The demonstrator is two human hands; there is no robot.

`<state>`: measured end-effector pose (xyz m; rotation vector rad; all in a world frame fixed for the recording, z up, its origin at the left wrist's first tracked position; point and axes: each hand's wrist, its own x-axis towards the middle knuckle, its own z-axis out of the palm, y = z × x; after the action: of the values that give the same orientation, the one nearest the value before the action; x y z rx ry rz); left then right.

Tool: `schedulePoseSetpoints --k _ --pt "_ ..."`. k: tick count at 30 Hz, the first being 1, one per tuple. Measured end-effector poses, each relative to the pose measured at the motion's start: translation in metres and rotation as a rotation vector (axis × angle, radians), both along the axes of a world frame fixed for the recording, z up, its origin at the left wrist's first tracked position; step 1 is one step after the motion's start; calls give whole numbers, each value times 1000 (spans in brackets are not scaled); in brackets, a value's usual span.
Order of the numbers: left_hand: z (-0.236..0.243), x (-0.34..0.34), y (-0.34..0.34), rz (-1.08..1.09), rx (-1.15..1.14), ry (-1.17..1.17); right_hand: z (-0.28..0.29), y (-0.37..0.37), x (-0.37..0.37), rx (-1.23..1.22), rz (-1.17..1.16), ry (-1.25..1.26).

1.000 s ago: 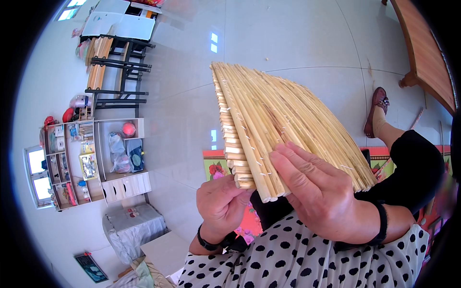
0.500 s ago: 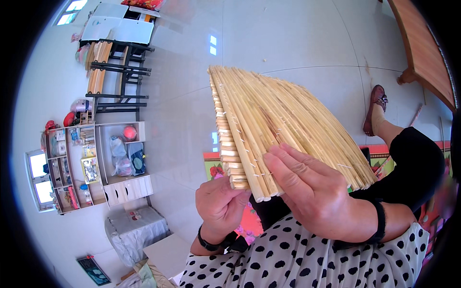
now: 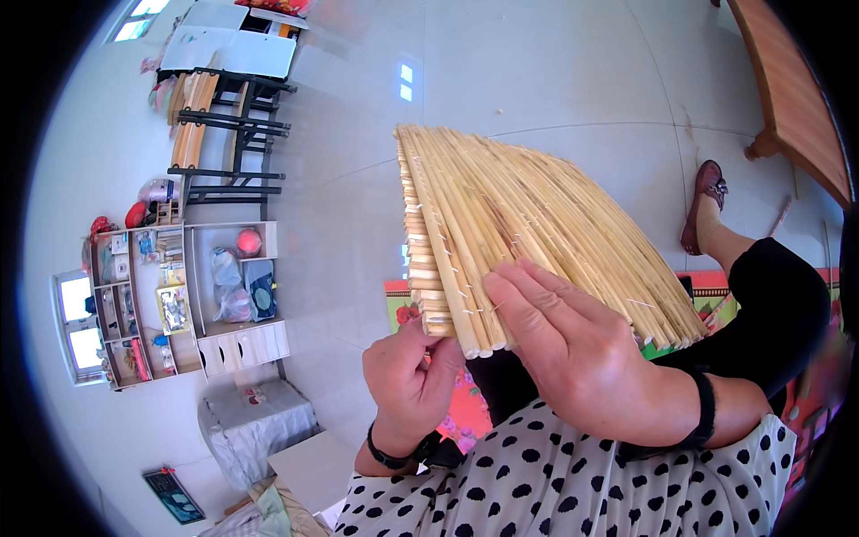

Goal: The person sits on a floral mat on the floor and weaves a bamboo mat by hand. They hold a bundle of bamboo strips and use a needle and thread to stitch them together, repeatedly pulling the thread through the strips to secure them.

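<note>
A pale straw-coloured mat of bound reeds [image 3: 546, 215], with short white stitches across it, is held out over my lap in a fanned shape; its left side shows a stack of cut reed ends. My left hand [image 3: 407, 385] is closed at the lower left corner, pinching the mat from below, its fingertips partly hidden. My right hand [image 3: 573, 349] grips the near end, its fingers together on the top face and its thumb out of sight underneath.
Grey tiled floor [image 3: 537, 63], a wooden furniture piece [image 3: 787, 94] at upper right, my shoe [image 3: 702, 201] below it, and a floral mat [image 3: 465, 412] under me. Along the left stand folded black frames [image 3: 242, 143], a shelving unit [image 3: 143, 313] and a grey covered box [image 3: 255, 421].
The reed mat's near end and my right hand have moved slightly up and to the left. My left hand stays closed at the corner.
</note>
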<state>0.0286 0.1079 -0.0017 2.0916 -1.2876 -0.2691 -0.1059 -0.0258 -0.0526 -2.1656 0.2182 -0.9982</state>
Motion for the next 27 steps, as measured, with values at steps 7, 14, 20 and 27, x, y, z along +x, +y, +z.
schedulePoseSetpoints --k 7,14,20,27 --pt "-4 -2 3 12 -77 71 2 2 2 31 -19 9" --pt "-7 -3 -2 -46 -103 -14 6 -4 -2 -23 -15 16" --pt "-7 -4 -9 -47 -127 2 8 -6 -4 -3 -6 28" --pt "-6 -12 -19 98 -154 231 8 -5 3 8 -17 36"
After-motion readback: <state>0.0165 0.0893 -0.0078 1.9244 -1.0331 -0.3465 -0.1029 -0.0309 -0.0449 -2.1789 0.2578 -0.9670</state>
